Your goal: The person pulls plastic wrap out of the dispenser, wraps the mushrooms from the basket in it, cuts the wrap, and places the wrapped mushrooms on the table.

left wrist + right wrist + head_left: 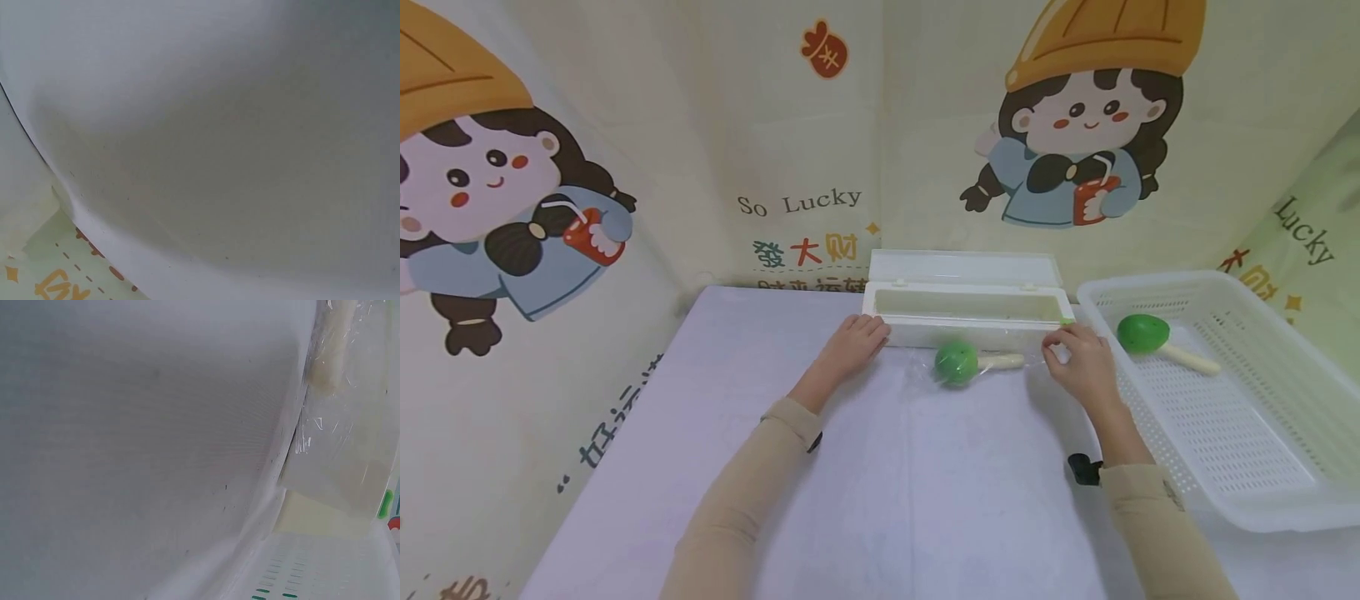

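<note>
A cream cloth backdrop (700,125) printed with cartoon girls and lettering such as "So Lucky" runs from the left around behind the table (850,517), whose covering is a plain, pale lilac-white. The left hand (853,343) is unclenched, its fingers laid against the front left corner of the long white box (951,336). The right hand (1084,360) is at the box's right end, thumb and forefinger bent toward each other; whether they pinch the clear film there, I cannot tell. Both arms wear beige sleeves. The box is narrow, straight-edged and smooth, with its flat lid (962,267) raised along the back. Just in front of it, between the hands, lies a wrapped green toy (956,363), round-headed with a pale, rod-like handle, in glossy, crinkled transparent film. Far right stands a translucent white basket (1255,450) with rounded corners and perforated sides, holding an egg-shaped green toy (1144,335), also pale-handled.
</note>
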The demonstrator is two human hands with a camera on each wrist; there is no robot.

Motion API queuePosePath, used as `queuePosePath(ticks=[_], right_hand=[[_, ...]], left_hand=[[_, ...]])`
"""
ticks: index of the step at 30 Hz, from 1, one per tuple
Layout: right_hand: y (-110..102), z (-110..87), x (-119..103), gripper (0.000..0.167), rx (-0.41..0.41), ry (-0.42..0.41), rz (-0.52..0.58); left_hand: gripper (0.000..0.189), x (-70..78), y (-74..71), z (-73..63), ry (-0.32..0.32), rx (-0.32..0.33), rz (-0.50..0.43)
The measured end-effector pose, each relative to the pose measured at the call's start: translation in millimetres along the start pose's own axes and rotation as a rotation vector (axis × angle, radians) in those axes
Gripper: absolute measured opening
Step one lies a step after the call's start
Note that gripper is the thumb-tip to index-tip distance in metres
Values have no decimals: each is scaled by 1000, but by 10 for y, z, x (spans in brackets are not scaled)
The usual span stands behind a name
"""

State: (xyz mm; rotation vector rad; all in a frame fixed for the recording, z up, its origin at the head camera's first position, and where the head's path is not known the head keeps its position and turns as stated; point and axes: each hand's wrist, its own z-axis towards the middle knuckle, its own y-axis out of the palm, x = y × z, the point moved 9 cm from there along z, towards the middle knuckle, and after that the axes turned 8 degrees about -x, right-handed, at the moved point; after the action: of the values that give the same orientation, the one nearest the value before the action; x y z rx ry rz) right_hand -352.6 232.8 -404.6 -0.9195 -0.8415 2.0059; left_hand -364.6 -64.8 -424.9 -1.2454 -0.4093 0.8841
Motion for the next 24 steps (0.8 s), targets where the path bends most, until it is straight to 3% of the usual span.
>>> queuePosePath(ticks=[5, 14, 19, 24], right_hand=[[-20, -73, -85, 14, 9, -95, 52], [80, -224, -166, 26, -112, -231, 59], [215, -295, -214, 29, -272, -294, 42], [360, -372, -230, 24, -472, -289, 4]], left_hand=[[21, 80, 4, -54, 79, -36, -80], [25, 279, -103, -214, 327, 79, -49], [30, 397, -67, -290, 464, 57, 8], [34, 482, 88, -316, 534, -63, 74]])
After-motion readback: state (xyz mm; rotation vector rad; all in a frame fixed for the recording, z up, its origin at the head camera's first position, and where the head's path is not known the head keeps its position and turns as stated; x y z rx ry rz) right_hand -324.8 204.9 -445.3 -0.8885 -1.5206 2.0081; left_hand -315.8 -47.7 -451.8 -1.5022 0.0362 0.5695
